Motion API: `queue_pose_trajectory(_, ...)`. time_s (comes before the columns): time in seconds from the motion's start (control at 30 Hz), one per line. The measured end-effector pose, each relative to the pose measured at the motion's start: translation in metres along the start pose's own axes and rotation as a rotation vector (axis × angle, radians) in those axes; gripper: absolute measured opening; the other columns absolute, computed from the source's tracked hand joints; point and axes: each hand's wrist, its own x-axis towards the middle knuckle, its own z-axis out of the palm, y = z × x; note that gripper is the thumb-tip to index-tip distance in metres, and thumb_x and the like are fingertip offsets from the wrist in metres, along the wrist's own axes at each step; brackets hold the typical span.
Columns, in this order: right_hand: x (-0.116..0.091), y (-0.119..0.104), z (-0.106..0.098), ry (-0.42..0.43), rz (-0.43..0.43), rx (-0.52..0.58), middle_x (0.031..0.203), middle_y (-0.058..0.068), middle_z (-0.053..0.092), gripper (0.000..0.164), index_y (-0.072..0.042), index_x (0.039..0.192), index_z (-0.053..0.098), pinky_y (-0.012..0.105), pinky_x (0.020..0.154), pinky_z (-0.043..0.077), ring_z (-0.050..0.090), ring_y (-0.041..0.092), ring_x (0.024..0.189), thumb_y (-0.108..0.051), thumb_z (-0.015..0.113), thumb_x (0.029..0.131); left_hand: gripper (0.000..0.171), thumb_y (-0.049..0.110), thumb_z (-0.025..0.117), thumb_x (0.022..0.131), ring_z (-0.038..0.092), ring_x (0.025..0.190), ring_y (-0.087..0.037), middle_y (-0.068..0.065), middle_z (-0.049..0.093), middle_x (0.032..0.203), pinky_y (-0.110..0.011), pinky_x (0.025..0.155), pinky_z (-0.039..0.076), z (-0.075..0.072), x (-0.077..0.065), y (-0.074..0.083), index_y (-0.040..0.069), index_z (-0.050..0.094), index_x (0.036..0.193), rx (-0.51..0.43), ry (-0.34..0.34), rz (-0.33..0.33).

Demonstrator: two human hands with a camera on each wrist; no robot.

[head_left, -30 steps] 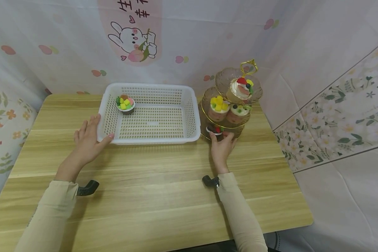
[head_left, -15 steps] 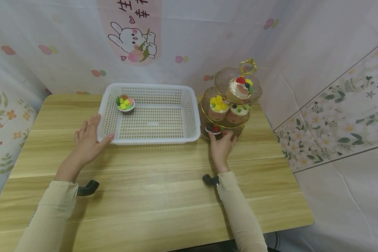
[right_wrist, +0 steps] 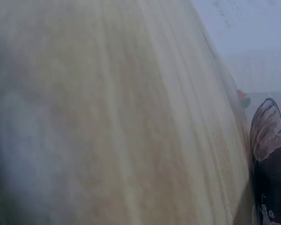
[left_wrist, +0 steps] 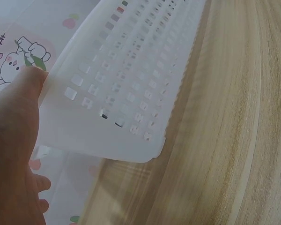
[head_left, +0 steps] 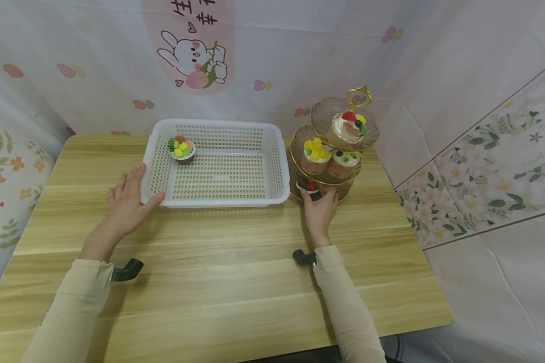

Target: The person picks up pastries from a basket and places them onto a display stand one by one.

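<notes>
My left hand (head_left: 128, 199) rests spread against the left front corner of a white plastic basket (head_left: 218, 203), its thumb on the front rim; in the left wrist view the thumb (left_wrist: 30, 79) touches the rim beside the pierced wall. My right hand (head_left: 320, 214) reaches the lowest tier of a three-tier dessert stand (head_left: 320, 113). Between thumb and fingers it pinches a small dark toy cupcake (head_left: 308, 185) topped with something red; the tier above partly covers it. The right wrist view is mostly blurred table, and the hand's grip does not show there.
Inside the basket, at its left, sits a dark cupcake (head_left: 182, 150) topped with yellow cubes. The stand's middle tier bears a yellow-topped dessert cup (head_left: 315, 157) and a green-topped one (head_left: 344, 164); a cream cupcake (head_left: 346, 128) tops it. A printed curtain (head_left: 281, 55) hangs behind.
</notes>
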Motion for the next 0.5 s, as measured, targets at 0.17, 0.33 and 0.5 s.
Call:
queue_pose_trajectory(0.17,0.0008,0.0006,0.0000,-0.013,0.007,-0.006,0.096,0.019,0.055,0.052,0.000,0.098,0.051,0.053,0.106,0.037,0.052,0.042,0.114,-0.030,0.087,0.074,0.090,0.052,0.047,0.100,-0.011,0.149,-0.054,-0.027,-0.008,0.165,-0.078,0.109,-0.011,0.0001,0.0006,-0.0009,0.012,-0.007,0.160,0.001,0.006,0.002)
queue_pose_trajectory(0.33,0.0012,0.0025,-0.0001,-0.008,-0.013,-0.014,0.095,0.020,0.055,0.052,0.001,0.097,0.052,0.055,0.108,0.035,0.051,0.046,0.118,-0.028,0.088,0.073,0.091,0.053,0.046,0.099,-0.011,0.149,-0.054,-0.026,-0.008,0.165,-0.078,0.109,-0.010,-0.0001,0.0000,0.0001,0.012,-0.007,0.160,0.004,0.003,-0.002)
queue_pose_trajectory(0.5,0.0015,0.0039,-0.0002,-0.005,-0.019,-0.030,0.094,0.019,0.056,0.052,0.001,0.096,0.053,0.055,0.105,0.037,0.052,0.046,0.116,-0.027,0.089,0.071,0.091,0.054,0.046,0.099,-0.011,0.149,-0.054,-0.026,-0.008,0.165,-0.078,0.109,-0.010,0.0000,0.0002,0.0005,0.012,-0.008,0.160,0.008,0.000,-0.006)
